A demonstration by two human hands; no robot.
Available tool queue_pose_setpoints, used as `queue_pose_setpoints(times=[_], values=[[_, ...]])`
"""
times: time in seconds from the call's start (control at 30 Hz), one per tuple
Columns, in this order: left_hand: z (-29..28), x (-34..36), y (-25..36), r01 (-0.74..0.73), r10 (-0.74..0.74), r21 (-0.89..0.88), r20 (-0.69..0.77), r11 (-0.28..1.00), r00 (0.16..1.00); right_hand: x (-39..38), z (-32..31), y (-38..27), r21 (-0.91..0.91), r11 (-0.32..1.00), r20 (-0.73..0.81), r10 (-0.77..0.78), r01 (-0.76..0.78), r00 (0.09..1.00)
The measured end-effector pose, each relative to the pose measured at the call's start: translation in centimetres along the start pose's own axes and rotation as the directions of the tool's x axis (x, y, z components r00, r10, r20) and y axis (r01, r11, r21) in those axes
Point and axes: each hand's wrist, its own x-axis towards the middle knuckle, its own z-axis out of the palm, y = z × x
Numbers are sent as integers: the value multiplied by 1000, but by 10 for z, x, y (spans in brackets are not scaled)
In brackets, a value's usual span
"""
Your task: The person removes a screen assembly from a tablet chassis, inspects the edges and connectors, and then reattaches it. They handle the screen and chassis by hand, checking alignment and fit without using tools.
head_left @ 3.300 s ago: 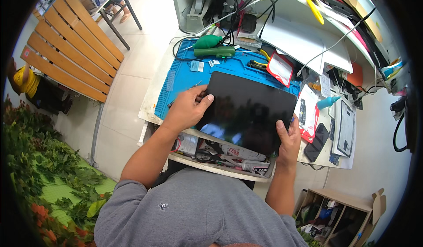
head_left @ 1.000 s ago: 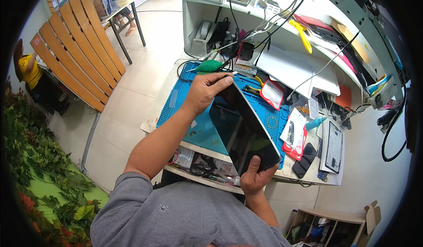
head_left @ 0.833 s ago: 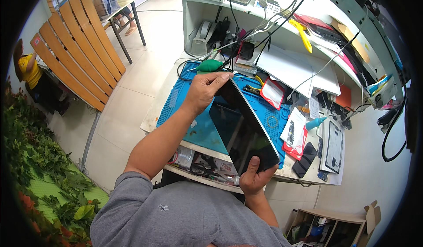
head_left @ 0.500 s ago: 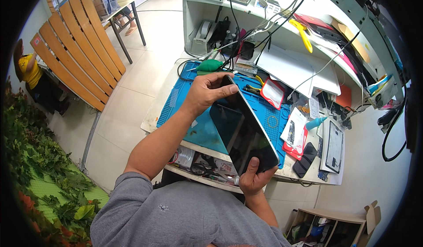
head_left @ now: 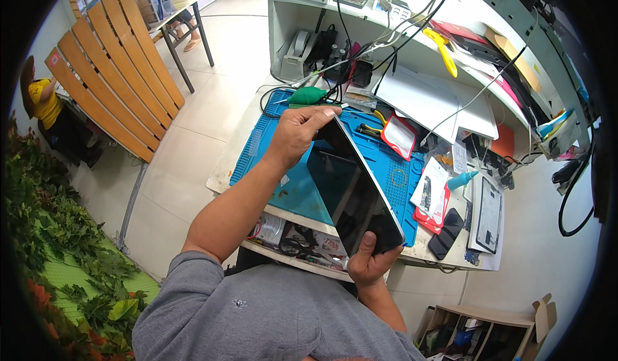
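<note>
A black tablet [head_left: 351, 187] with a thin silver edge is tilted up over a blue work mat [head_left: 270, 142], its dark screen catching reflections. My left hand [head_left: 299, 132] grips the far upper corner between thumb and fingers. At the near lower end my right hand [head_left: 371, 264] holds the tablet, thumb on the screen. Beyond the tablet on the mat are a green air blower [head_left: 306, 96], yellow-handled pliers [head_left: 380, 120] and a red-framed card [head_left: 399, 143].
To the right sit a black phone [head_left: 445, 235], a light blue bottle [head_left: 460, 181] and papers. An open drawer [head_left: 270, 229] lies below the mat. Cables hang from the shelf [head_left: 351, 17]. A wooden slatted panel [head_left: 112, 68] stands left; a person in yellow [head_left: 42, 103] is beyond it.
Since the oldest frame the tablet has been turned and tilted edge-up, with my left hand moved up along it. Over the last second my left thumb shifted slightly at the corner.
</note>
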Motion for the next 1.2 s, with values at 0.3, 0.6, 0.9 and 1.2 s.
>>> queue_pose_setpoints(times=[0.3, 0.6, 0.9, 1.2], values=[[1, -3, 0, -6, 7, -42, 28, 999, 1000, -1, 2, -1, 43, 996, -14, 74, -74, 997], [1, -5, -13, 86, -81, -144, 42, 986, 996, 9, 0, 3, 155, 972, -140, 200, -179, 970], [2, -16, -7, 179, -171, -323, 53, 929, 984, 46, -34, 25, 414, 837, -114, 438, -358, 892], [-15, -72, 17, 370, -354, -142, 126, 918, 927, 81, -81, 85, 486, 609, 304, 554, -626, 775]])
